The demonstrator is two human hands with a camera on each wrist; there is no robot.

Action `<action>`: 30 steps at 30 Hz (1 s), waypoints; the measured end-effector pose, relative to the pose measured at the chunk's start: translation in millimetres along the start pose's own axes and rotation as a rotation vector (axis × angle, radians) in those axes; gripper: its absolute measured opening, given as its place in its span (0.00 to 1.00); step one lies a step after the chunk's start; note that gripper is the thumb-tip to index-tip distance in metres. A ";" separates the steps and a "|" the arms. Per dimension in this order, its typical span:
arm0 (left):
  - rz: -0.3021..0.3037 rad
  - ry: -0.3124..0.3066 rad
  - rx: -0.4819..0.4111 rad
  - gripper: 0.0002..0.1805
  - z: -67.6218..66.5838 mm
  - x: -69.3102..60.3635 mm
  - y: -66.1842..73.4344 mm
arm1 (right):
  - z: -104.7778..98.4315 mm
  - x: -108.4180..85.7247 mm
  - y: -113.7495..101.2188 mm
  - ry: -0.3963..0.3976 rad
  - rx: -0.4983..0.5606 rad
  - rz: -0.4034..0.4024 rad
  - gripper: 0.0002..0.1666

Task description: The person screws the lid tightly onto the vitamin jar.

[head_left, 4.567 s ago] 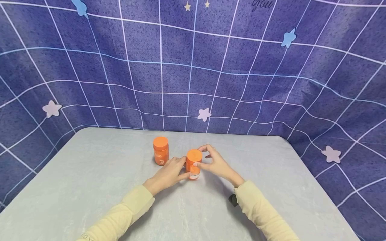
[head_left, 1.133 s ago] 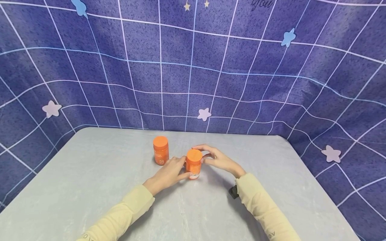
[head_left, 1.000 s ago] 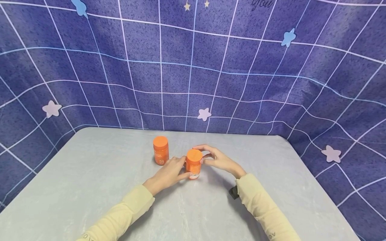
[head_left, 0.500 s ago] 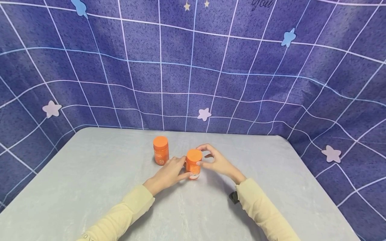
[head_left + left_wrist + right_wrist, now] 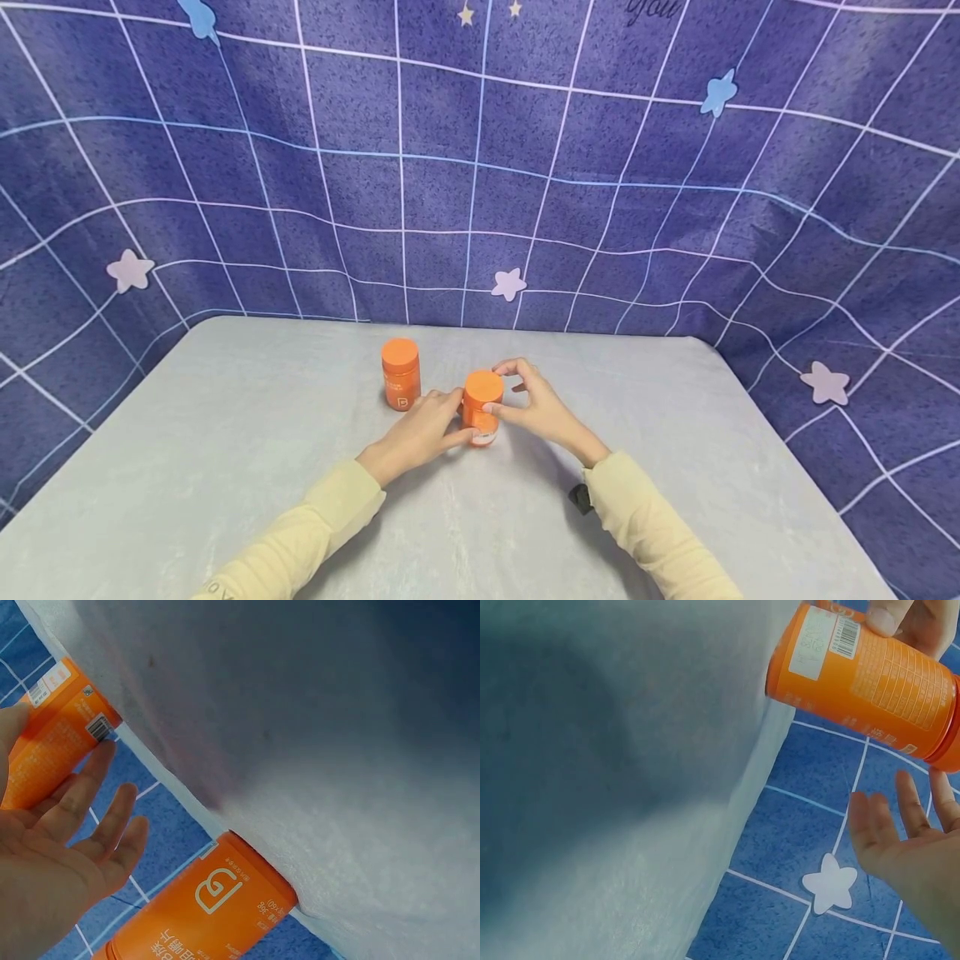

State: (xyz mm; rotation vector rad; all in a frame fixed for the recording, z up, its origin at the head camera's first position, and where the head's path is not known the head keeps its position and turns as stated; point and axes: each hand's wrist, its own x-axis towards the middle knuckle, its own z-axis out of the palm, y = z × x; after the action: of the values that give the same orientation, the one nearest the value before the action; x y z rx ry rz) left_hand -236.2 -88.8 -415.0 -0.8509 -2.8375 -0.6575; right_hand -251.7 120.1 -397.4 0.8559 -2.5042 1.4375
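An orange pill bottle (image 5: pixel 480 423) stands upright near the middle of the table, its label and barcode showing in both wrist views. The left hand (image 5: pixel 422 429) holds its body from the left, thumb in front. Around the bottle's orange lid (image 5: pixel 483 387) the right hand (image 5: pixel 542 408) has its thumb at the front and its index finger behind. Seen from the right wrist, the lid (image 5: pixel 949 746) is on the bottle (image 5: pixel 870 682), partly cut off by the frame edge. A second orange pill bottle (image 5: pixel 402 387), also lidded, stands just left of the left hand's fingers.
The grey cloth-covered table (image 5: pixel 247 433) ends at a blue grid-patterned curtain (image 5: pixel 442 192) with star shapes. A small black object (image 5: pixel 581 498) shows beside the right sleeve cuff (image 5: pixel 618 479).
Over the last second the right hand has turned about the lid: its thumb moved left across the front, its index finger drew back to the right. The left hand and both bottles stayed put.
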 end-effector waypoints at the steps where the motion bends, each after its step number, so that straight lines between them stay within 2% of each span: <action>1: -0.003 -0.001 -0.002 0.32 -0.2 -0.1 0.3 | -0.2 -0.1 -1.8 -0.001 0.001 0.003 0.27; 7: 0.003 0.001 0.000 0.29 0.1 0.8 0.2 | -7.4 -2.9 -29.1 -0.037 0.027 -0.015 0.26; 9: 0.007 0.000 -0.001 0.28 0.3 1.0 -0.3 | -9.5 -2.6 -32.0 -0.061 0.037 -0.028 0.27; 13: 0.010 0.001 -0.006 0.29 -0.6 0.8 -0.2 | -11.5 0.7 -19.7 -0.114 0.046 -0.066 0.30; 18: 0.006 -0.003 -0.008 0.29 -1.2 0.7 0.2 | -13.5 6.4 4.4 -0.190 0.048 -0.066 0.31; 24: -0.003 -0.013 -0.001 0.31 -1.0 0.7 -0.3 | -16.6 9.1 9.9 -0.269 0.102 -0.064 0.31; 30: -0.003 -0.016 -0.007 0.31 -0.1 0.7 -1.0 | -17.7 9.7 9.3 -0.301 0.122 -0.072 0.31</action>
State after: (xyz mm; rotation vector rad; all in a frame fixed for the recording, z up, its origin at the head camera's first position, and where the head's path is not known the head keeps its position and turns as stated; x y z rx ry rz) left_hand -237.3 -89.2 -415.1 -0.8573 -2.8523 -0.6648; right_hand -267.6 134.4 -391.2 1.2571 -2.5791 1.5535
